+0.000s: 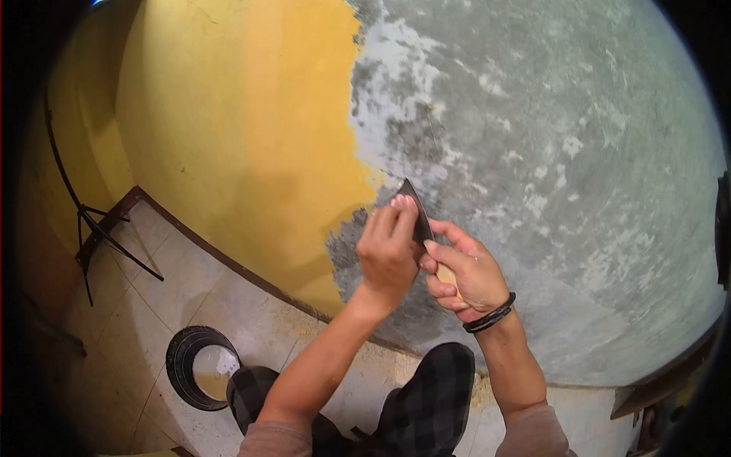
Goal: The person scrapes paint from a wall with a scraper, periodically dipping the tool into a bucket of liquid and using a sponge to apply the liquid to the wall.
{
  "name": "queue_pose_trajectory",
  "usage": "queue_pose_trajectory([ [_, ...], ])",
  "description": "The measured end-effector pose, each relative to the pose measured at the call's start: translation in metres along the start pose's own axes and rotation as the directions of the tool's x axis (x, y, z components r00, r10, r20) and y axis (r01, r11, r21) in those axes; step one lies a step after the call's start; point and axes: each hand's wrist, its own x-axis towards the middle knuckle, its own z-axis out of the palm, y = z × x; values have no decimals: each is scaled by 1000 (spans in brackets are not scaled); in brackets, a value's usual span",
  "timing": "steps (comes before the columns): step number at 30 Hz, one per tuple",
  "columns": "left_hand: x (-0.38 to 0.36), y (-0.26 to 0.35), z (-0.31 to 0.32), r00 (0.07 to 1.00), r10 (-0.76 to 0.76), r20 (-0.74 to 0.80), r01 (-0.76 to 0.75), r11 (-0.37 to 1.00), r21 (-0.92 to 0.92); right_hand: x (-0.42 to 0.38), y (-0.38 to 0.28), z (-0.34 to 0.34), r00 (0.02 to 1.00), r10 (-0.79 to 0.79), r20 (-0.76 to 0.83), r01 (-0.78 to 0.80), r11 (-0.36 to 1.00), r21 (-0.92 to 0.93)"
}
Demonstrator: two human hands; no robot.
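Note:
My right hand (pixel 476 276) is closed round the pale wooden handle of a scraper (pixel 413 199), whose dark blade points up and slightly left. The fingers of my left hand (pixel 385 250) are bent and pressed against the blade, hiding part of it. The tip of the blade is at the wall, near the ragged edge between yellow paint (pixel 293 137) and bare grey plaster (pixel 525 99). White patches of residue speckle the grey part.
A black bucket (pixel 177 365) holding cloudy whitish liquid stands on the tiled floor by my left knee. Further left is a thin black tripod stand (pixel 95 221). A dark brown skirting (pixel 228 263) runs along the wall's foot, with crumbs of debris beside it.

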Motion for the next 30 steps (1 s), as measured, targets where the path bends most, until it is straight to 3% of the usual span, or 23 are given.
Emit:
queue_pose_trajectory([
  [5, -6, 4, 3, 999, -16, 41, 19, 998, -56, -8, 2, -9, 1000, -19, 11, 19, 1000, 1],
  [7, -2, 3, 7, 998, 37, -41, -38, 999, -22, 0, -2, -8, 1000, -12, 9, 12, 1000, -14],
  [8, 0, -1, 4, 999, 22, -24, -20, 998, 52, 9, -4, -5, 1000, -4, 31, 5, 1000, -4],
  [11, 0, -3, -1, 998, -46, 32, 46, 999, 19, 2, -5, -1, 999, 31, 25, -31, 999, 7],
  [13, -3, 3, 0, 999, -37, 1, 37, 999, -10, -5, 4, -2, 999, -40, 18, 40, 999, 1],
  [17, 1, -5, 4, 999, 28, -31, -28, 1000, 15, 12, 3, -1, 999, -24, 28, 24, 1000, 20],
  [21, -1, -3, -6, 999, -52, -9, 52, 998, 45, 5, 3, 5, 1000, -19, 19, 19, 1000, 10],
  [25, 1, -8, 2, 996, 42, -75, -43, 999, -17, 10, 4, 6, 998, -43, 54, 42, 999, 24],
  [27, 3, -9, -5, 998, -65, -10, 65, 998, 21, 14, 1, 11, 1000, -10, 19, 11, 1000, -21],
  [30, -2, -3, -5, 997, -66, 31, 66, 998, 9, 2, 2, 13, 999, -37, 3, 37, 999, -20],
])
